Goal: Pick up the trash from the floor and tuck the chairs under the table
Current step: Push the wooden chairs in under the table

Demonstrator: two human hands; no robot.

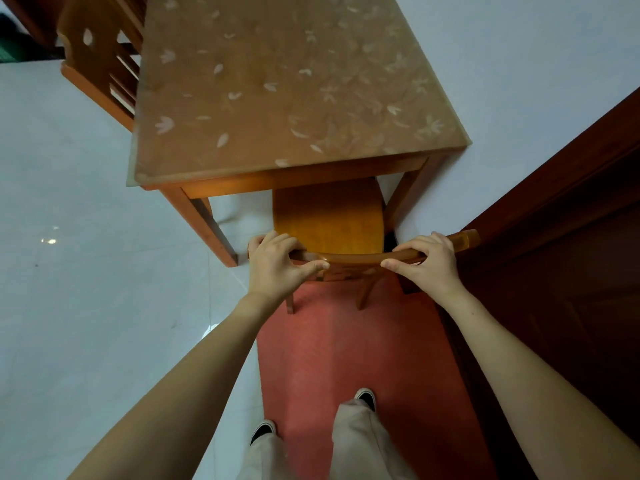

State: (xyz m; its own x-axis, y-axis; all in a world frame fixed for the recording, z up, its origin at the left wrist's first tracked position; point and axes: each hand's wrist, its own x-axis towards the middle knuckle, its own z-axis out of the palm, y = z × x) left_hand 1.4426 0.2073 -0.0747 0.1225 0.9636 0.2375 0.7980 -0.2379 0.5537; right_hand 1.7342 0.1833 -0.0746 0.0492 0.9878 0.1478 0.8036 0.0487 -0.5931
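Observation:
A wooden chair (329,216) stands at the near end of the wooden table (277,81), its seat partly under the tabletop. My left hand (277,265) grips the left end of the chair's curved top rail. My right hand (426,263) grips the right part of the same rail. The table top has a clear cover with a pale leaf pattern. A second wooden chair (100,60) sits at the table's far left side, its back close to the table edge. No trash shows on the visible floor.
A dark wooden door (571,237) rises close on the right of the chair. A red mat (346,355) lies under my feet and the chair's back legs. Pale tiled floor (86,271) spreads to the left. A white wall (519,64) runs along the table's right side.

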